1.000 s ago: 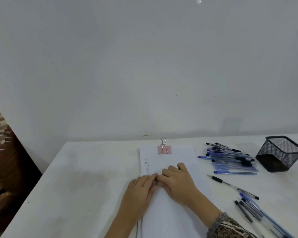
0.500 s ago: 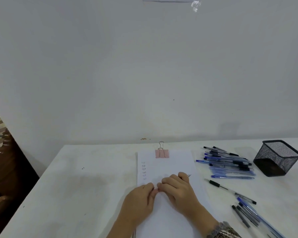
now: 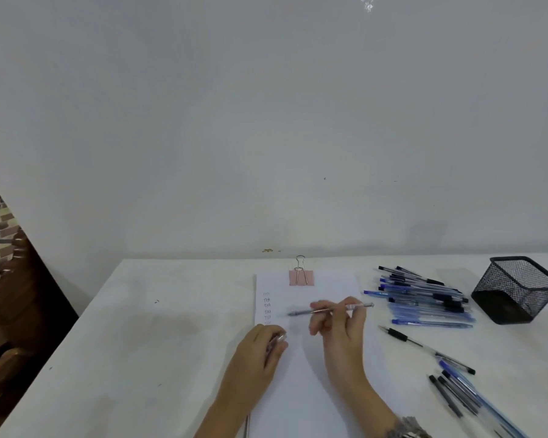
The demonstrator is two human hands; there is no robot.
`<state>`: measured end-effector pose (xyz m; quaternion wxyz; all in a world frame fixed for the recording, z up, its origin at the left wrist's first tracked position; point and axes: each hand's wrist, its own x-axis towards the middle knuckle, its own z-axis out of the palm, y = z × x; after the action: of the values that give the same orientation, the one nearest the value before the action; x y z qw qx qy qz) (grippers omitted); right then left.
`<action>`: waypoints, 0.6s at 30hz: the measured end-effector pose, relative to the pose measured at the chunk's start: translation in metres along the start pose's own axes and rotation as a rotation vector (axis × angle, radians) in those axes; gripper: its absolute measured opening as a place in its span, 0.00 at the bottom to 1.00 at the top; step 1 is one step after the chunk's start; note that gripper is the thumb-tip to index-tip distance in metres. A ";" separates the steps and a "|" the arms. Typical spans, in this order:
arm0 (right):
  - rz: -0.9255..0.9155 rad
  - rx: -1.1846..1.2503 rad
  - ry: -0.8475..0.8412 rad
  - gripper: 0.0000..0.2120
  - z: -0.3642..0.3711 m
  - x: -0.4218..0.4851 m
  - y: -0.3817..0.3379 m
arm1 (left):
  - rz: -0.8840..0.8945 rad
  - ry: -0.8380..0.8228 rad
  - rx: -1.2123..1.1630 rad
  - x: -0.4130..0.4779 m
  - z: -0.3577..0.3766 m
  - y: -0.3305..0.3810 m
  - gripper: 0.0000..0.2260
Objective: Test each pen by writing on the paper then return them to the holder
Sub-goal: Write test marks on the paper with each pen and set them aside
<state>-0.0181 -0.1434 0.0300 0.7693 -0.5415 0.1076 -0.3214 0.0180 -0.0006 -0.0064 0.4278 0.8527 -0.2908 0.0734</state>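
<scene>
Now the right hand (image 3: 337, 324) is pinching the light, stiff pen (image 3: 329, 310) mid-barrel, while the left hand (image 3: 260, 346), at 9 o'clock, is pinching its small, slippery-looking cap (image 3: 279, 338).

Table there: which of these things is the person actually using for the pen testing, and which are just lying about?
In use:
- pen in the right hand
- pen cap, apparently, in the left hand
- paper with test marks
- pile of pens and looser pens
- mesh holder

Lying about:
- pink binder clip, only clamping the paper
- wooden furniture beside the table
</scene>
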 end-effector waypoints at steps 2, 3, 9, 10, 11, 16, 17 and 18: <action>0.104 -0.003 0.049 0.09 -0.002 -0.004 0.006 | 0.013 -0.001 0.017 0.000 0.002 0.000 0.06; 0.117 -0.017 0.078 0.09 -0.004 -0.005 0.008 | 0.014 -0.001 0.022 0.000 0.002 0.000 0.07; 0.141 -0.059 0.066 0.10 -0.004 -0.005 0.008 | 0.038 -0.010 0.052 0.001 0.005 -0.005 0.08; 0.146 -0.052 0.059 0.10 -0.004 -0.005 0.007 | 0.047 -0.007 0.053 0.001 0.006 -0.005 0.09; 0.151 -0.038 0.054 0.10 -0.004 -0.005 0.006 | 0.055 -0.005 0.056 0.000 0.006 -0.006 0.11; 0.216 0.005 -0.122 0.09 -0.001 -0.006 0.003 | 0.180 0.012 0.132 0.001 0.012 -0.014 0.11; 0.214 0.016 -0.140 0.09 -0.001 -0.007 0.003 | 0.172 0.016 0.106 0.002 0.012 -0.013 0.12; 0.203 0.038 -0.131 0.09 -0.001 -0.009 0.002 | 0.155 0.026 0.076 0.002 0.011 -0.011 0.14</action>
<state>-0.0245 -0.1386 0.0258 0.8133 -0.5332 0.1052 -0.2077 0.0245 -0.0052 -0.0200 0.3919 0.8422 -0.3473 0.1286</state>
